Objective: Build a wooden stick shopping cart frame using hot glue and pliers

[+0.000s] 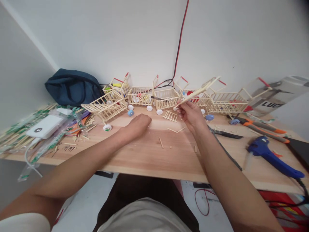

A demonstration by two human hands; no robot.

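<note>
My right hand [190, 114] pinches one end of a long, flat panel of thin wooden sticks [202, 88], seen nearly edge-on and slanting up to the right. My left hand [141, 124] rests low over the tabletop with its fingers curled; whatever they grip, if anything, is hidden. Between both hands lies a small ladder-like stick piece [170, 116]. Nearer to me are loose stick pieces [161, 142]. Behind the hands stand several miniature stick carts, among them a left cart [108, 106] with bottle-cap wheels and a right cart [228, 102] with a red-tipped handle.
A blue glue gun [272, 156] and orange-handled pliers [265, 129] lie at the right. On the left are a white power bank [48, 124], wrapped stick bundles [21, 129] and a dark blue bag [73, 87]. A red-black cable [180, 38] hangs down the wall.
</note>
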